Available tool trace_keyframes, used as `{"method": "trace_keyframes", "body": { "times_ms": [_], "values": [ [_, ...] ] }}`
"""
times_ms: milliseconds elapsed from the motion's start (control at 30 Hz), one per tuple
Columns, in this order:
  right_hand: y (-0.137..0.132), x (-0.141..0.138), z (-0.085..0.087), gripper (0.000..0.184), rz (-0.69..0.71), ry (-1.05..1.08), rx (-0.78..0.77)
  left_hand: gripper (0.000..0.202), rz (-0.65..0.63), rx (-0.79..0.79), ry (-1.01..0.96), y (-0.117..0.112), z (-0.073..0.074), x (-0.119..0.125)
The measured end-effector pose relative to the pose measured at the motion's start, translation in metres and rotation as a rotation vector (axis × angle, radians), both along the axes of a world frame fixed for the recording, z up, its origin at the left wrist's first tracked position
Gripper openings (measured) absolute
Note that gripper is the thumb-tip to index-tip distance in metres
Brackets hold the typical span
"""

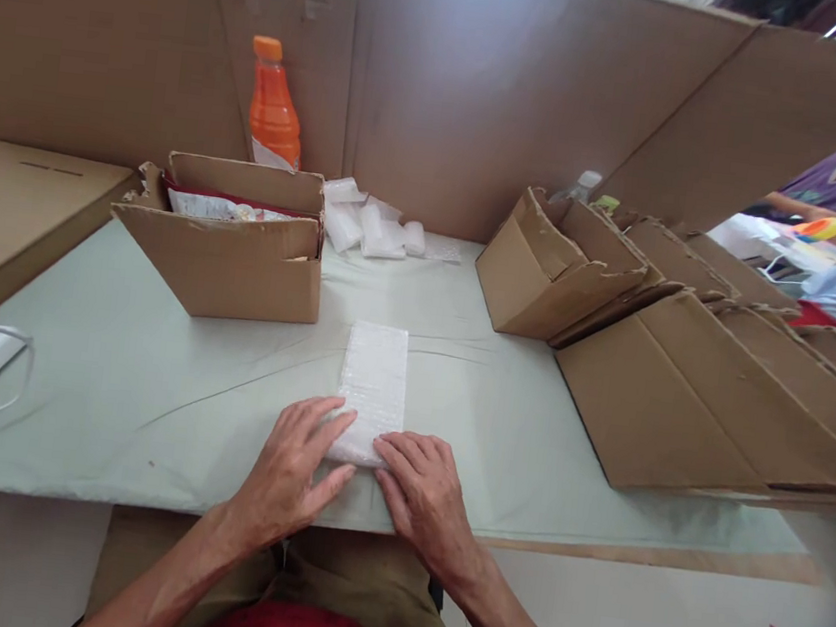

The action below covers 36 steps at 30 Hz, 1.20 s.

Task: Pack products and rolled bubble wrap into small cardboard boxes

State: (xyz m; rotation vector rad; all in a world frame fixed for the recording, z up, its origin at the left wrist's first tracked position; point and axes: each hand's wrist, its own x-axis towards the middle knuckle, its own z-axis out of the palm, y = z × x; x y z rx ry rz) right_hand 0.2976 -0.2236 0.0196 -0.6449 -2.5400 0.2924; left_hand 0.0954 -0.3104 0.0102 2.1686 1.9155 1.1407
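A flat strip of bubble wrap point(375, 374) lies lengthwise on the pale green table cover in front of me, its near end between my hands. My left hand point(296, 461) grips the near left corner, fingers on top and thumb at the front edge. On the near right corner, my right hand point(421, 480) does the same, with its fingertips resting on the wrap and the thumb low at the edge. Whether anything is inside the wrap I cannot tell.
A small cardboard box point(257, 270) with packets stands at the back left, an orange bottle point(275, 111) behind it. White wrapped pieces point(372, 226) lie by the cardboard wall. More open boxes point(681, 394) line the right. A person point(829, 184) is beyond the wall.
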Motion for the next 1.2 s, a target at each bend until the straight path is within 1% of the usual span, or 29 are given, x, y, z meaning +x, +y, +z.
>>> {"method": "trace_keyframes", "body": {
  "times_ms": [67,133,167,267,333,367,400,467,533,567,600,633,667,700,767,833,900,967,1033,1100,1167,1200],
  "values": [
    [-0.003,0.001,-0.001,0.022,0.018,0.041,-0.121,0.043,-0.103,-0.029,-0.052,-0.009,0.002,0.000],
    [-0.006,0.006,0.001,0.023,0.023,0.069,-0.192,0.045,-0.102,-0.083,-0.130,-0.014,0.001,0.001],
    [-0.007,0.008,0.002,0.024,0.007,0.076,-0.179,0.046,-0.073,-0.112,-0.160,-0.014,0.000,0.001],
    [-0.007,0.010,0.004,0.030,-0.045,0.056,-0.007,0.044,0.059,-0.148,-0.158,-0.005,-0.005,0.001],
    [-0.004,0.004,0.003,0.032,-0.005,-0.013,0.057,0.041,0.145,-0.125,-0.110,0.002,-0.005,-0.001],
    [-0.001,0.001,0.002,0.031,0.021,-0.043,0.061,0.040,0.167,-0.103,-0.087,0.004,-0.004,-0.002],
    [0.002,-0.004,0.001,0.029,0.039,-0.061,0.052,0.040,0.163,-0.079,-0.068,0.003,-0.003,-0.003],
    [0.008,-0.010,0.001,0.026,0.047,-0.042,-0.012,0.042,0.082,-0.044,-0.047,-0.003,0.002,-0.005],
    [0.011,-0.011,0.003,0.026,0.059,-0.023,-0.154,0.046,-0.008,-0.061,-0.061,-0.013,0.005,-0.005],
    [0.011,-0.010,0.004,0.027,0.071,-0.033,-0.243,0.048,-0.023,-0.087,-0.079,-0.017,0.005,-0.004],
    [0.010,-0.008,0.006,0.027,0.080,-0.048,-0.319,0.050,-0.012,-0.116,-0.099,-0.019,0.005,-0.003],
    [0.009,-0.006,0.008,0.028,0.076,-0.060,-0.360,0.051,0.024,-0.145,-0.114,-0.020,0.004,-0.002],
    [0.007,-0.005,0.010,0.029,0.059,-0.061,-0.354,0.052,0.077,-0.170,-0.122,-0.019,0.003,-0.001],
    [0.005,-0.004,0.012,0.031,0.034,-0.054,-0.304,0.052,0.132,-0.193,-0.121,-0.017,0.001,-0.001],
    [0.001,-0.006,0.014,0.035,0.007,-0.044,-0.137,0.050,0.229,-0.229,-0.113,-0.010,-0.002,-0.002],
    [0.000,-0.013,0.013,0.038,0.044,-0.107,-0.013,0.049,0.286,-0.251,-0.146,-0.007,-0.003,-0.005],
    [0.003,-0.021,0.009,0.034,0.104,-0.176,0.013,0.049,0.319,-0.253,-0.260,-0.009,-0.004,-0.008],
    [0.008,-0.029,0.004,0.030,0.091,-0.140,-0.032,0.053,0.353,-0.254,-0.477,-0.017,-0.003,-0.009],
    [0.010,-0.034,0.002,0.029,0.029,-0.011,-0.141,0.059,0.354,-0.273,-0.776,-0.026,-0.002,-0.008],
    [0.008,-0.035,0.003,0.028,0.013,0.080,-0.316,0.067,0.307,-0.333,-1.062,-0.031,0.001,-0.004],
    [0.004,-0.034,0.007,0.025,0.064,0.094,-0.469,0.072,0.253,-0.419,-1.233,-0.030,0.005,-0.001],
    [0.003,-0.032,0.009,0.025,0.084,0.095,-0.497,0.074,0.241,-0.452,-1.263,-0.027,0.007,0.001]
  ]
}}
